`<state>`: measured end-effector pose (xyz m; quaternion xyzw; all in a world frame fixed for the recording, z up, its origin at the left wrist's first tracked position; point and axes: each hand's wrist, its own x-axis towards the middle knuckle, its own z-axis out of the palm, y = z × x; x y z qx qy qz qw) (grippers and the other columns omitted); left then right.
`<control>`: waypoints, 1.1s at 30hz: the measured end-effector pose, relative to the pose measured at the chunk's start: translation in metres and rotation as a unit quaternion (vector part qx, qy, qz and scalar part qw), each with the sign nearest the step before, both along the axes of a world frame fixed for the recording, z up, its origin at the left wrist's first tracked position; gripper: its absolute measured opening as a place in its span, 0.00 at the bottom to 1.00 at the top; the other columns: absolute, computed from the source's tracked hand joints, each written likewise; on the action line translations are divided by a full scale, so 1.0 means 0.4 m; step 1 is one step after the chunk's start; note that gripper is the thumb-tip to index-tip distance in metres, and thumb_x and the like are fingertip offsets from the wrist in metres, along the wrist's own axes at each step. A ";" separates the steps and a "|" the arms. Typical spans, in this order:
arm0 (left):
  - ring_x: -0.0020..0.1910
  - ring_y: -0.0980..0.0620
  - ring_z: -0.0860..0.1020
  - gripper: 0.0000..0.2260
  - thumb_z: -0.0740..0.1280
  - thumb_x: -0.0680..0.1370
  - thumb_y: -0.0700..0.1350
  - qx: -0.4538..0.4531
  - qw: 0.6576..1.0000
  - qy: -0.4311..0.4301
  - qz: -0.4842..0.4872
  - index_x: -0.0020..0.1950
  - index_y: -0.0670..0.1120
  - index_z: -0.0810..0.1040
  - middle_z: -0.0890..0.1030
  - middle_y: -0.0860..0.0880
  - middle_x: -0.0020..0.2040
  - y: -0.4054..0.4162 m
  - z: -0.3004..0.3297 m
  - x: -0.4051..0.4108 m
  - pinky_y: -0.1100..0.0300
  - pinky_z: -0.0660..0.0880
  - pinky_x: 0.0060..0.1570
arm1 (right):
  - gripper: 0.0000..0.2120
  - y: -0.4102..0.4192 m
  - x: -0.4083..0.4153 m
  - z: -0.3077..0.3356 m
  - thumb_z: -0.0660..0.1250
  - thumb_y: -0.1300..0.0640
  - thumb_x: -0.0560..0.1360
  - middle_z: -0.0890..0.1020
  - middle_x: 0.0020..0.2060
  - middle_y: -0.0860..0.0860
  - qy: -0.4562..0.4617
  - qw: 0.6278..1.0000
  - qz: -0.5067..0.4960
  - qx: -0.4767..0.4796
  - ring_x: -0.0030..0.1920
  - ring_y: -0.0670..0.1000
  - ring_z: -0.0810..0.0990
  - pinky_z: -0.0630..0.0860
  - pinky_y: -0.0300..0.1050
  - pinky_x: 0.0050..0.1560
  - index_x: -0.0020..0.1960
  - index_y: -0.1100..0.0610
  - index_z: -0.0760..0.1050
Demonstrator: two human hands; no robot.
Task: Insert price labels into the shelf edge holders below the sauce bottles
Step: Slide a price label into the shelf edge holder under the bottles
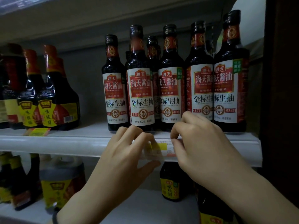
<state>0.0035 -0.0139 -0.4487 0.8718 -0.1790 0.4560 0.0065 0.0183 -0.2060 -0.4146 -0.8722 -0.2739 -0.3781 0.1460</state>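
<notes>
Dim store shelf (56, 131), soy sauce bottles (140, 94) in a row on top. Price label (159, 148) sits in the shelf edge holder (64, 143) just below them. Left hand (127, 152) and right hand (200, 143) both pinch the label's ends, fingers closed on it.

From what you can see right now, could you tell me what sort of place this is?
Most likely a grocery shop aisle: rows of identical soy sauce bottles, a shelf edge holder, and a price label going in.
</notes>
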 end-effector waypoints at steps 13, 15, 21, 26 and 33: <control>0.48 0.55 0.68 0.24 0.75 0.64 0.58 -0.006 1.000 0.007 -0.003 0.55 0.52 0.73 0.72 0.55 0.51 -0.022 0.010 0.012 0.63 0.71 0.43 | 0.08 -0.006 -0.005 -0.017 0.76 0.54 0.67 0.77 0.33 0.48 -0.071 0.997 -0.023 0.009 0.35 0.51 0.75 0.69 0.43 0.37 0.39 0.53 0.78; 0.47 0.54 0.68 0.24 0.76 0.63 0.58 -0.007 1.000 0.002 -0.004 0.54 0.52 0.73 0.72 0.55 0.50 -0.025 0.011 0.014 0.61 0.71 0.42 | 0.09 -0.005 -0.003 -0.020 0.77 0.54 0.66 0.77 0.33 0.48 -0.074 0.997 -0.022 0.012 0.35 0.52 0.75 0.71 0.45 0.37 0.38 0.54 0.77; 0.45 0.53 0.70 0.24 0.76 0.62 0.59 0.004 1.000 0.009 0.025 0.52 0.53 0.72 0.74 0.55 0.48 -0.027 0.023 0.015 0.57 0.71 0.39 | 0.11 -0.003 -0.001 -0.022 0.76 0.56 0.65 0.76 0.32 0.50 -0.085 0.996 -0.016 0.013 0.34 0.53 0.74 0.68 0.46 0.38 0.36 0.54 0.74; 0.46 0.52 0.71 0.23 0.72 0.65 0.61 0.029 0.997 0.027 0.070 0.56 0.53 0.73 0.75 0.54 0.51 -0.034 0.026 -0.015 0.57 0.72 0.41 | 0.16 -0.004 -0.001 -0.026 0.76 0.56 0.66 0.73 0.33 0.49 -0.087 0.996 0.005 0.033 0.33 0.53 0.73 0.69 0.46 0.36 0.36 0.52 0.66; 0.50 0.54 0.73 0.20 0.65 0.68 0.63 0.048 0.986 0.060 0.149 0.56 0.56 0.72 0.75 0.55 0.53 0.033 0.016 -0.109 0.62 0.71 0.47 | 0.07 0.010 -0.023 -0.032 0.71 0.50 0.73 0.76 0.41 0.50 -0.051 0.996 0.043 0.054 0.41 0.54 0.76 0.76 0.52 0.44 0.45 0.53 0.78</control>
